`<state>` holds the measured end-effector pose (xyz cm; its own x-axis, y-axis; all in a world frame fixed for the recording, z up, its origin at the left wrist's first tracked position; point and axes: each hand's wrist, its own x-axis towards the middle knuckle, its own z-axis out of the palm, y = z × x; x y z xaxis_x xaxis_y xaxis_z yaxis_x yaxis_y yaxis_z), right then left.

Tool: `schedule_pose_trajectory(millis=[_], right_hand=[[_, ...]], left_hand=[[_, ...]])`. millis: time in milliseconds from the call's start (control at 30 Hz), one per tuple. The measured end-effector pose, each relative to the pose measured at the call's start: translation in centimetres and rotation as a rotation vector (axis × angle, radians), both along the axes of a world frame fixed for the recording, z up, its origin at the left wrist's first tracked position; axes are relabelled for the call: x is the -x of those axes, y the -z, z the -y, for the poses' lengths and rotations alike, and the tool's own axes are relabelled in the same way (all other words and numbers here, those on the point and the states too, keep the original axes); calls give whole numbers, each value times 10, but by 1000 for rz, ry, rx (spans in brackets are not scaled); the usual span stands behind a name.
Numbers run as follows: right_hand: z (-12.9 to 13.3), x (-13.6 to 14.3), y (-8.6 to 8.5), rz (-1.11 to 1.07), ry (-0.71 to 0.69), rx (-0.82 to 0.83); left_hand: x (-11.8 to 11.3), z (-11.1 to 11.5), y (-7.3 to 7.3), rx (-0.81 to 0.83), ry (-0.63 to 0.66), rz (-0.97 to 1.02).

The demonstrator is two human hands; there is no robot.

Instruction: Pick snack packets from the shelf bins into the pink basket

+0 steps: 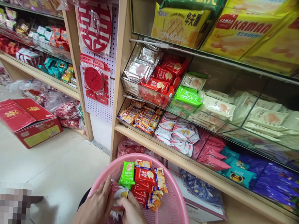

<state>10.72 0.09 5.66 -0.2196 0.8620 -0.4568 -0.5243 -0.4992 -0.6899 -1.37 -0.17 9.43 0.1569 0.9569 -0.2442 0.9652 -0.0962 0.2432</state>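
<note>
Both of my hands are inside the near left part of a pink plastic basket [179, 199]. White-and-pink snack packets [119, 190] are between them. My left hand [95, 202] is closed against their left side, fingers together. My right hand [133, 211] grips them from the right, its thumb on top; its other fingers are hidden. Just beyond lie a green snack packet [128, 173], red snack packets [144, 175] and orange-and-blue snack packets [160, 179], heaped against the far side of the basket.
Shelves with clear bins hold white-and-pink packets [185, 133], orange packets [141, 116] and red packets [164, 75]. A red carton [26, 120] lies on the tiled floor at left. Under the shelf stands a white box [199, 211]. Red decorations [94, 79] hang on a pegboard.
</note>
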Motion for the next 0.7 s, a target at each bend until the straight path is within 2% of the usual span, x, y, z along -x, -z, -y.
schedule_pose_trajectory(millis=[100,233,267,467,700], right_hand=[[0,2,-6,-5,-24,20],[0,5,-12,-52,-52,8],[0,6,-12,-60,-53,5],[-1,6,-13,-107,-35,-20],[-2,5,-18,-82,-40,-23]], left_hand=[[-2,1,-2,-16,86,-23],[-4,4,5,-28,-61,14],[-3,6,7,-38,-61,-6],[4,9,13,-213,64,-88],[7,0,4,-66,51,-90]])
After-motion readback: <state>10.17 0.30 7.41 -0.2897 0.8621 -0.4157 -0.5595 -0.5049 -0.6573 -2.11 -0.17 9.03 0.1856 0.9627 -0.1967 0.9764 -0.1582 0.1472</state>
